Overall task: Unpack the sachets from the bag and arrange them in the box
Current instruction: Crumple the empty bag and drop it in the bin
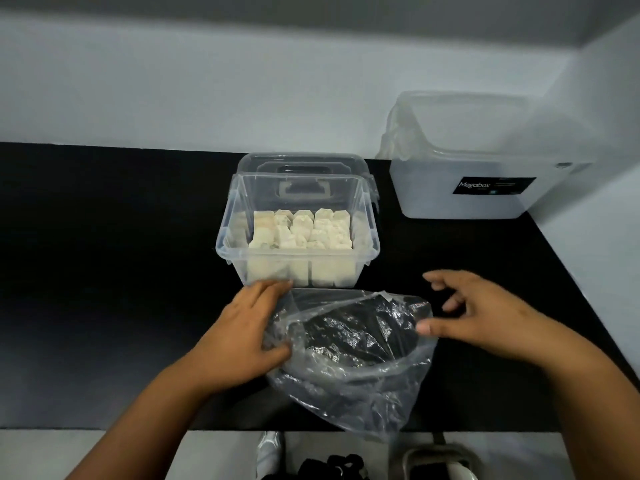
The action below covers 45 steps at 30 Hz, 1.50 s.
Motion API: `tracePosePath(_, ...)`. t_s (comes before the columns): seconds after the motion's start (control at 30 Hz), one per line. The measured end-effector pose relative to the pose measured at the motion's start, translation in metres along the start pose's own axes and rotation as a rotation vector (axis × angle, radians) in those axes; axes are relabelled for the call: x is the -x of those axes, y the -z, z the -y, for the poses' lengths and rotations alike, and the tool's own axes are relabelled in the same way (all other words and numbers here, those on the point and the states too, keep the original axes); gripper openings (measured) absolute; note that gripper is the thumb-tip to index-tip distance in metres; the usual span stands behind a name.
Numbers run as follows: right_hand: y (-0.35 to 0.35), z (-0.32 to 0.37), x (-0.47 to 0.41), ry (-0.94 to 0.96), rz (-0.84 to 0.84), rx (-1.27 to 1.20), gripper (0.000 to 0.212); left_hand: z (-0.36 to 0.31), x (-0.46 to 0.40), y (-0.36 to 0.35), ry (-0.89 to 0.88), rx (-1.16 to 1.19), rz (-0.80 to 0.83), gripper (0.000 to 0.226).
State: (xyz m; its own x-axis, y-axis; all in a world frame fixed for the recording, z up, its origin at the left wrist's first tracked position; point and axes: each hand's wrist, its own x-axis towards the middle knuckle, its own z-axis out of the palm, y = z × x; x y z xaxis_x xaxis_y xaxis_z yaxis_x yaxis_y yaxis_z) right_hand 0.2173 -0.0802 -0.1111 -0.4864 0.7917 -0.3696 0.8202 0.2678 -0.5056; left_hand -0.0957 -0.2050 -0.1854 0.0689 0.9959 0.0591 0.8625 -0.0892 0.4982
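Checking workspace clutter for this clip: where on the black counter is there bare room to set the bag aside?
Bare counter lies left of the sachet box and left hand, and between that box and the Megabox tub. The middle front is crowded by the plastic bag and right hand.

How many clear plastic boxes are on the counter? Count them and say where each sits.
2. The open box with sachets stands mid-counter behind the bag; the larger labelled box stands far right against the wall.
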Motion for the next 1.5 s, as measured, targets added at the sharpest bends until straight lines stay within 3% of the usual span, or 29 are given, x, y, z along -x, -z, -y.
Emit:
tracePosePath(0.1, -0.022, -0.019, 0.008, -0.023, 0.186, -0.051, 0.098, 0.003, -0.003, -0.018, 0.124, 0.003, 0.035, 0.099)
tracePosePath(0.2, -0.052, -0.03, 0.007, -0.039, 0.189, -0.15, 0.111, 0.0, -0.01, -0.029, 0.262, 0.083, 0.028, 0.107)
tracePosePath(0.27, -0.073, -0.03, 0.005, -0.101, 0.089, -0.207, 0.116, -0.003, -0.013, -0.035, 0.318, 0.095, 0.027, 0.109)
tracePosePath(0.33, -0.09, -0.028, 0.004, -0.125, -0.062, -0.281, 0.1, -0.008, -0.013, -0.041, 0.338, 0.095, 0.037, 0.106)
tracePosePath(0.5, -0.109, -0.014, 0.019, -0.05, -0.376, -0.386, 0.08, -0.024, -0.017, -0.054, 0.273, 0.212, 0.068, 0.073)
tracePosePath(0.67, -0.113, -0.003, 0.028, -0.121, -0.62, -0.425, 0.082, -0.05, -0.03, -0.054, 0.182, 0.562, 0.127, 0.04)
tracePosePath(0.77, -0.115, 0.013, 0.03, -0.206, -0.707, -0.575, 0.074, -0.077, -0.033, -0.047, 0.149, 0.798, 0.286, 0.039)
tracePosePath(0.87, -0.12, 0.03, 0.035, -0.262, -0.693, -0.839, 0.062, -0.093, -0.032, -0.047, 0.164, 0.807, 0.382, 0.057)
tracePosePath(0.97, -0.127, 0.048, 0.047, -0.271, -0.575, -1.137, 0.038, -0.099, -0.035, -0.053, 0.313, 0.939, 0.417, 0.076)
tracePosePath(1.03, -0.134, 0.054, 0.058, -0.26, -0.557, -1.226, 0.026, -0.101, -0.039, -0.06, 0.377, 0.972, 0.476, 0.07)
tracePosePath(1.1, -0.142, 0.053, 0.068, -0.263, -0.575, -1.284, 0.027, -0.106, -0.042, -0.067, 0.383, 0.947, 0.51, 0.045)
tracePosePath(1.17, -0.15, 0.049, 0.083, -0.27, -0.676, -1.298, 0.027, -0.117, -0.044, -0.075, 0.385, 0.942, 0.532, 0.026)
tracePosePath(1.27, -0.16, 0.038, 0.109, -0.322, -0.983, -1.186, 0.024, -0.136, -0.045, -0.086, 0.356, 0.97, 0.54, 0.024)
tracePosePath(1.33, -0.168, 0.025, 0.13, -0.476, -1.183, -1.028, 0.016, -0.154, -0.045, -0.094, 0.329, 1.037, 0.56, 0.025)
tracePosePath(1.4, -0.177, 0.012, 0.151, -0.656, -1.194, -1.041, 0.029, -0.172, -0.043, -0.104, 0.308, 1.115, 0.574, 0.025)
tracePosePath(1.5, -0.19, -0.008, 0.18, -0.637, -0.987, -1.651, 0.06, -0.204, -0.033, -0.128, 0.321, 1.247, 0.657, 0.026)
